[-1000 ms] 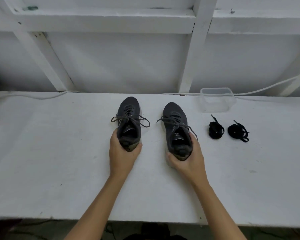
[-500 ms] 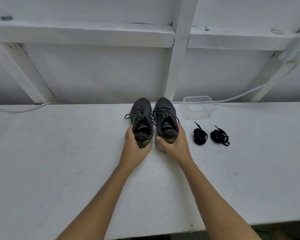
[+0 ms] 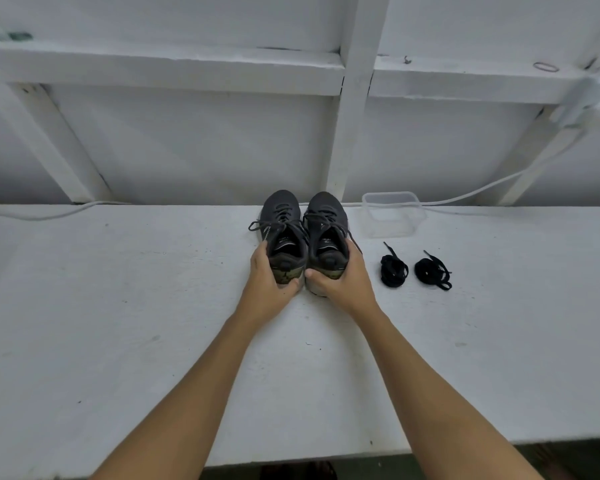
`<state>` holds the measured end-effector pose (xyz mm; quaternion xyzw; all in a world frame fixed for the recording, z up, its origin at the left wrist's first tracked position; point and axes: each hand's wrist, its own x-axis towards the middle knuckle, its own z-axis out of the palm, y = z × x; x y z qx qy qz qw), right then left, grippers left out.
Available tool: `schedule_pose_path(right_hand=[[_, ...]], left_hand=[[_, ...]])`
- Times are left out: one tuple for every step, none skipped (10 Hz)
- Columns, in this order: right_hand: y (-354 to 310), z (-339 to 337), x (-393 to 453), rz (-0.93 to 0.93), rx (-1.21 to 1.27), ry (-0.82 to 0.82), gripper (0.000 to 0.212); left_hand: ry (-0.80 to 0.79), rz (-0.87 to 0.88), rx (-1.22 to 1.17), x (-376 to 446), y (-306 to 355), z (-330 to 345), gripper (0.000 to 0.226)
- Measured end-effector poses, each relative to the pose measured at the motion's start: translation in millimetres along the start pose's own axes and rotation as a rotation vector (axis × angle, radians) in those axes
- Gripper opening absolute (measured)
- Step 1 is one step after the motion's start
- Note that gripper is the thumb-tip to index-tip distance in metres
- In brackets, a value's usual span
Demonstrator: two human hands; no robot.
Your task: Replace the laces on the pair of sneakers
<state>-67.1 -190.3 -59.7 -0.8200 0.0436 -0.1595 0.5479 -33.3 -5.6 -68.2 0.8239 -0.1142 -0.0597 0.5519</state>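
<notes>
Two dark grey sneakers stand side by side on the white table (image 3: 153, 306), toes pointing away from me, both laced with grey laces. My left hand (image 3: 267, 285) grips the heel of the left sneaker (image 3: 281, 223). My right hand (image 3: 343, 282) grips the heel of the right sneaker (image 3: 326, 220). The shoes touch along their inner sides. Two coiled black laces lie to the right of the shoes: one lace bundle (image 3: 394, 268) nearer them and a second lace bundle (image 3: 432, 270) beyond it.
A clear plastic container (image 3: 392, 216) sits at the back of the table, right of the sneakers. A white cable (image 3: 492, 185) runs along the wall behind it. A white framed wall (image 3: 187, 143) rises directly behind the table.
The sneakers were apart one second ago; my hands slid them together and pushed them farther back toward the wall. Since half a second ago they have hardly moved.
</notes>
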Motion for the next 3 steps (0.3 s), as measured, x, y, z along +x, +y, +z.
schedule_pose_path(right_hand=[[-5.8, -7.3, -0.2, -0.063, -0.026, -0.037, 0.068], [-19.2, -18.6, -3.6, -0.063, -0.066, -0.063, 0.079], [-27.8, -40.7, -26.2, -0.024, -0.225, -0.059, 0.082]], left_hand=[[-0.021, 0.004, 0.059, -3.8, 2.5, -5.0, 0.092], [0.057, 0.045, 0.248, -5.6, 20.7, -14.0, 0.082], [0.212, 0.182, 0.348, -32.6, 37.0, -29.2, 0.056]])
